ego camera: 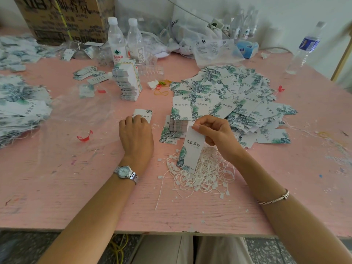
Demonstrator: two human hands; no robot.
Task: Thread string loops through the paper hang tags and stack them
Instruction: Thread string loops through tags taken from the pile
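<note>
Lower centre: we see string loops (202,176) in white tangle on pink surface (76,187). Just above, our right hand (215,134) pinches held tag (191,149) by top edge, thumb and fingers closed on it; tag hangs tilted, lower end over tangle. Centre left: our left hand (136,134), watch (124,172) on wrist, lays relaxed fingers on flat tag (144,113). Beyond, between hands: neat tag stack (180,119). Farther right: loose tag heap (238,88). Upper centre: banded bundles (127,82), water bottles (116,40). Upper left: cardboard box (62,16).
</note>
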